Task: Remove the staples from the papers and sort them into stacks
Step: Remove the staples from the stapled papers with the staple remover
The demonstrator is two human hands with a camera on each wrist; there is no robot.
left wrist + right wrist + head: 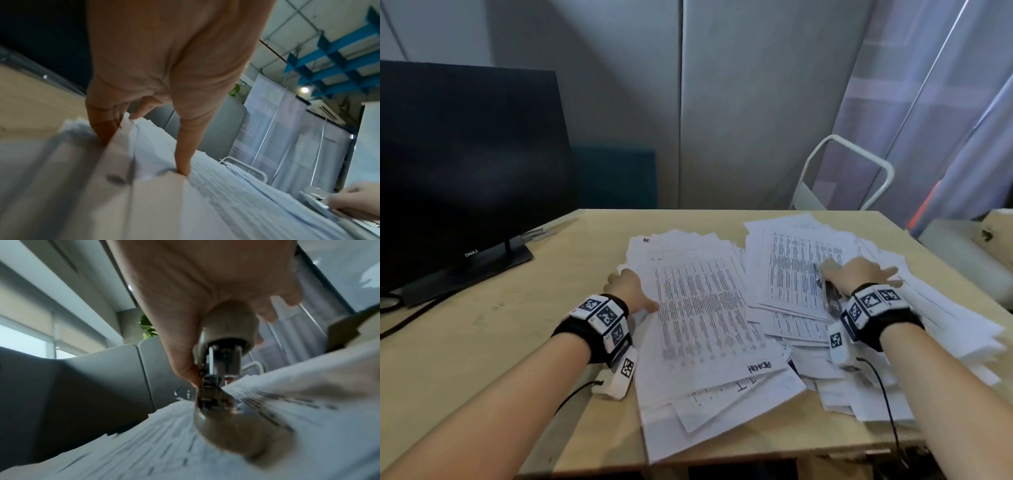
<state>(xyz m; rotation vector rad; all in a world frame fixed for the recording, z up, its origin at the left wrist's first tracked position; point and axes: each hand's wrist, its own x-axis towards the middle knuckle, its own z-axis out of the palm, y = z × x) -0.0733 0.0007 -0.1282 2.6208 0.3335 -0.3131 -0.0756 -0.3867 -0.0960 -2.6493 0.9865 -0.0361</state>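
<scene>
My left grip [631,287] sits at the left edge of the middle paper stack [702,308] on the counter [500,342]. In the left wrist view its fingers [107,128] are tucked under the sheets at that edge while the thumb [184,159] presses down on top, so it is pinching the stack's side. This stack is fanned loosely, its near end hanging past the counter's front edge.

My right grip [859,274] lies over the right paper pile [801,270], which spreads toward the counter's right edge and far right corner. It is closed around a metal staple remover [828,291]. The right wrist view shows the thumb [185,366] against the tool's side and the tool's tip [211,395] touching the printed top sheet; the other fingers spread out toward the right. Whether the tip has caught a staple I cannot tell, as that view is blurred.

The two piles overlap along the middle of the counter. Both top sheets carry printed tables.

At the counter's far left corner stands a dark monitor [465,164], its cable trailing along the left edge. Behind the far edge I see a white metal frame [849,164] and grey panels.
</scene>
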